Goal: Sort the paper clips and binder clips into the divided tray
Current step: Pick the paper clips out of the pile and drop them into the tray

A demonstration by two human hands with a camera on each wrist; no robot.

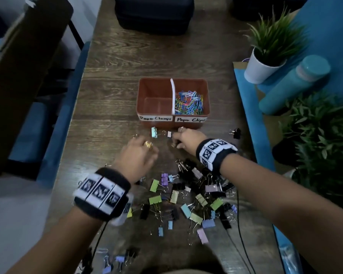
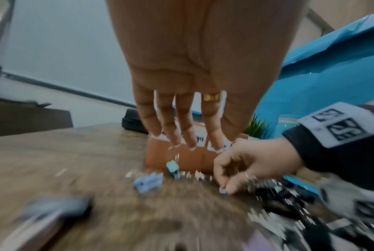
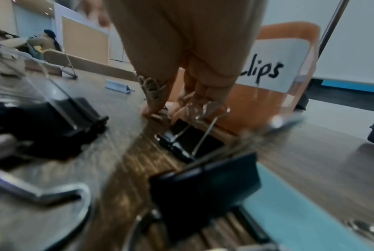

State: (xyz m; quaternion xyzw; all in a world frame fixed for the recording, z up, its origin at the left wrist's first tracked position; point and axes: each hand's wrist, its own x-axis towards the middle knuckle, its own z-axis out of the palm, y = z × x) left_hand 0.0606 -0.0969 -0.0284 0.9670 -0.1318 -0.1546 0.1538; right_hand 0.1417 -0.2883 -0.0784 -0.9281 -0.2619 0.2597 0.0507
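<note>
The orange-brown divided tray (image 1: 139, 99) stands mid-table. Its left "Paper Clamps" compartment holds nothing I can see, and coloured paper clips (image 1: 189, 102) fill the right "Paper Clips" one. Many binder clips (image 1: 196, 194) lie scattered nearer me. A teal binder clip (image 1: 154, 132) and a small white clip (image 1: 169, 134) lie just before the tray. My right hand (image 1: 175, 142) is down on the table, pinching a small pale clip (image 2: 223, 190); a black binder clip (image 3: 188, 141) lies right behind its fingers. My left hand (image 1: 145, 147) hovers blurred beside it, its fingers (image 2: 187, 134) straight and spread, holding nothing.
A white potted plant (image 1: 261, 68) and a teal bottle (image 1: 293, 84) stand at the right on a blue mat (image 1: 251, 119). A black case (image 1: 154, 14) sits at the table's far end. A lone black clip (image 1: 236, 133) lies right of the tray. Cables (image 1: 241, 234) run near the pile.
</note>
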